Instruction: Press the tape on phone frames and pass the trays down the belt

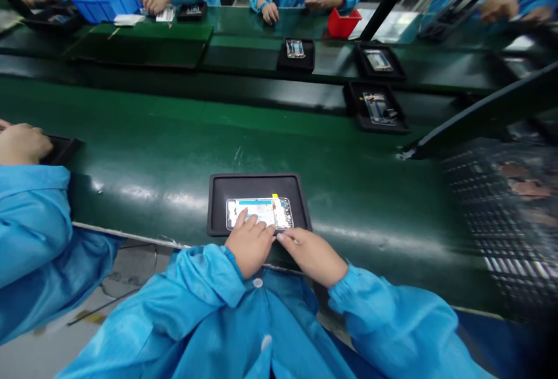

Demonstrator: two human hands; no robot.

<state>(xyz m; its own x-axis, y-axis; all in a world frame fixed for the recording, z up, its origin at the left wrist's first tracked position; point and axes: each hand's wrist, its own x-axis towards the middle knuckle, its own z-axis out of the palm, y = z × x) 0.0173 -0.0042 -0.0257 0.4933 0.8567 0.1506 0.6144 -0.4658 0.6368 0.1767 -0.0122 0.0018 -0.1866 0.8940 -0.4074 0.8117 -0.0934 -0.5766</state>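
Observation:
In front of me, a phone frame [257,209] with bright metal, a blue strip and a small yellow tab at its top edge lies in a black tray [257,180]. My left hand [250,243] rests over the frame's lower edge, fingers stretched out across its face. Just right of it, my right hand [313,254] is closed in a pinch at the tray's near edge, by the frame's lower right part. Whatever sits between those fingertips is too small to name.
A neighbour's hand [24,143] is at another black tray on the left. Across the green bench [165,135], people work near a blue bin [107,1] and a red bin [344,23]. Trays with phone parts [378,108] lie behind; a metal post [479,108] and rack stand right.

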